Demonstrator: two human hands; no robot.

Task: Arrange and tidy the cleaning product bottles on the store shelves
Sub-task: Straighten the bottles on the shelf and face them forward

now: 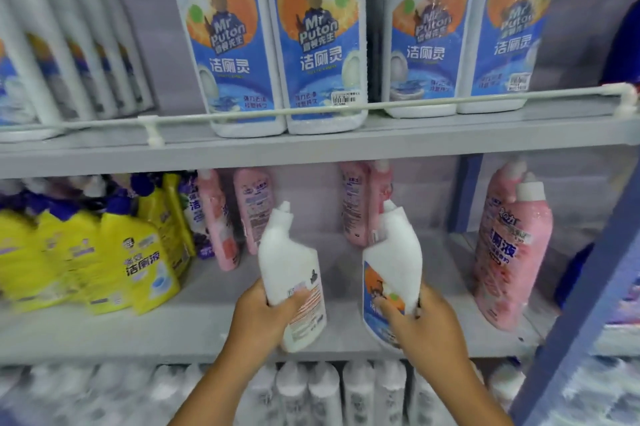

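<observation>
Two white angled-neck plastic toilet-cleaner bottles held low over the middle grey shelf (207, 328): left bottle (292, 273) wrapped in left hand (258, 316), right bottle (391, 273) in right hand (420, 321). Probably full, heavy, slick; best gripped round lower body.

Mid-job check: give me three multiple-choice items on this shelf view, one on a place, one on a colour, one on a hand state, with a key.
1. Where do the yellow bottles stand?
A. Middle shelf, left
B. Top shelf, right
C. Bottom shelf, centre

2. What colour is the tall bottle at the right of the middle shelf?
A. Green
B. Pink
C. Black

3. What is the left hand doing?
A. Hanging open
B. Pressing flat on the shelf
C. Gripping a white bottle

Key: 1 A, they crowd the middle shelf's left end. 2 B, its body is pink. 3 C, its fingers wrap the bottle; the right hand grips another bottle.
</observation>
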